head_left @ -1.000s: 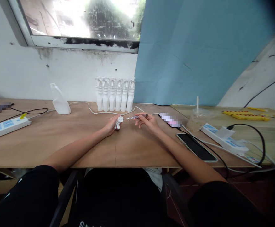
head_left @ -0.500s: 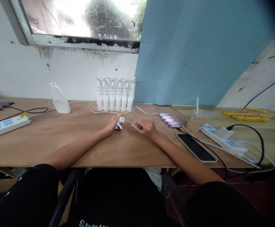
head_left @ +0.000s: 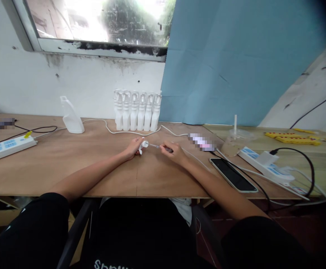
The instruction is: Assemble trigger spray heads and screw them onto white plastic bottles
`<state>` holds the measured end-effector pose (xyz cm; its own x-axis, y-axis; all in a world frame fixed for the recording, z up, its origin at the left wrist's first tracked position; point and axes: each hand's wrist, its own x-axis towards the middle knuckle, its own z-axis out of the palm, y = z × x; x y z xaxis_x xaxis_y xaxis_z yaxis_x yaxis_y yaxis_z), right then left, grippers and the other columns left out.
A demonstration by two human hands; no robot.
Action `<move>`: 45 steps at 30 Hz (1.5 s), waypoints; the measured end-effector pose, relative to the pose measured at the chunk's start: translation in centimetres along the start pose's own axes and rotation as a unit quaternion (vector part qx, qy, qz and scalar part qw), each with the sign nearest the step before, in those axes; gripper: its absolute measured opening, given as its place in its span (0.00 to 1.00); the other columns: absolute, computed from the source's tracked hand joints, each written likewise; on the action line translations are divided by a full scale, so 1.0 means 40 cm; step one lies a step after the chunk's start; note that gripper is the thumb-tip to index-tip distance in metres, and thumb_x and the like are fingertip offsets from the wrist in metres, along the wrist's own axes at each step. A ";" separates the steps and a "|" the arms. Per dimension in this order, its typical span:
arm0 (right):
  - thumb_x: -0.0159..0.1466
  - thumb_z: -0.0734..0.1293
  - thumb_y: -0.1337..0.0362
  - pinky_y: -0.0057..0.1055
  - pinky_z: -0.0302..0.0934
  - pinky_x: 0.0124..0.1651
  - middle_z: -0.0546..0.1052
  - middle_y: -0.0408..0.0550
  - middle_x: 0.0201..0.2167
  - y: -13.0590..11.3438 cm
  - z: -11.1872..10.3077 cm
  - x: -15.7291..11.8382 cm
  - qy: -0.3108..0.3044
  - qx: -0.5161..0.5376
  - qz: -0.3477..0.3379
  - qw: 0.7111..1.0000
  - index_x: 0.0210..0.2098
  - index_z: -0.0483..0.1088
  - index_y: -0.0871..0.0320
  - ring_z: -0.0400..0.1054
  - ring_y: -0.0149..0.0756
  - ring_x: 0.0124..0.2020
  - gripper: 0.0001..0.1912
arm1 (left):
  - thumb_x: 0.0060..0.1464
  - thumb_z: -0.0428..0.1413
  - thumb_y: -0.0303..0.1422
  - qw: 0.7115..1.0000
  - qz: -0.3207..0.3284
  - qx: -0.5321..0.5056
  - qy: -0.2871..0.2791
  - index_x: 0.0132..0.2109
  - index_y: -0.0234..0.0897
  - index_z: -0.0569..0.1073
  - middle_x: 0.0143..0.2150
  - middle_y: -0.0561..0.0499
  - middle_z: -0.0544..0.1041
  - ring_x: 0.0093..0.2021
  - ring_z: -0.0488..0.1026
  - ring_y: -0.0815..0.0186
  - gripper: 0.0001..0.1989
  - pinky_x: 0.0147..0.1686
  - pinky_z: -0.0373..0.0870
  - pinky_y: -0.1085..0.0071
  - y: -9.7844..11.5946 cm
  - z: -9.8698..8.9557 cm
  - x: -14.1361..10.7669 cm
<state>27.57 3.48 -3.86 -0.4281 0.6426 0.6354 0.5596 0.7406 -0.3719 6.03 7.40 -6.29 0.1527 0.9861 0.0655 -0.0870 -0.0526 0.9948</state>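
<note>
Above the middle of the wooden table [head_left: 101, 145], my left hand [head_left: 134, 148] is closed around a white spray bottle trigger head [head_left: 144, 145], its round cap end turned to the right. My right hand [head_left: 174, 152] grips a screwdriver [head_left: 167, 149] by its dark handle. The thin metal shaft points left at the cap end of the trigger head; whether the tip is inside or just in front of it I cannot tell.
Several white spray bottles [head_left: 134, 116] stand in a row by the wall, and a headless white bottle [head_left: 73, 118] stands left. At right are a phone [head_left: 232, 175], a power strip [head_left: 266, 168] with cables and a plastic cup [head_left: 232, 144]. Another power strip [head_left: 6, 147] lies left.
My right hand has drawn slightly to the right with the screwdriver, so more of its shaft shows. The trigger head has turned a little in my left hand.
</note>
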 end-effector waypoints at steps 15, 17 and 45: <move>0.63 0.61 0.54 0.25 0.45 0.16 0.62 0.35 0.11 0.001 -0.010 0.005 -0.043 0.279 0.162 0.946 0.22 0.59 0.55 0.53 0.26 0.11 0.17 | 0.51 0.59 0.38 0.996 0.024 0.064 -0.053 0.21 0.35 0.64 0.16 0.55 0.65 0.16 0.59 0.73 0.17 0.15 0.50 0.77 0.002 0.003 -0.011; 0.63 0.61 0.53 0.25 0.47 0.17 0.62 0.36 0.12 0.005 -0.009 0.002 -0.038 0.271 0.158 0.949 0.22 0.59 0.55 0.55 0.26 0.12 0.18 | 0.50 0.60 0.39 0.997 0.022 0.058 -0.054 0.21 0.36 0.64 0.16 0.55 0.64 0.16 0.58 0.74 0.18 0.15 0.49 0.77 0.000 0.001 -0.010; 0.65 0.58 0.57 0.29 0.45 0.27 0.59 0.40 0.15 0.049 0.030 0.002 0.045 -0.098 0.031 0.994 0.17 0.56 0.57 0.51 0.28 0.20 0.21 | 0.55 0.55 0.39 0.994 0.077 0.051 0.052 0.44 0.37 0.63 0.31 0.54 0.70 0.23 0.68 0.72 0.14 0.23 0.66 0.74 -0.028 -0.024 0.026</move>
<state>27.77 5.21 -5.33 -0.3282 0.6594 0.6763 0.7137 0.6421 -0.2798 5.34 8.64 -7.42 0.0431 0.9757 0.2147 0.0003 -0.2149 0.9766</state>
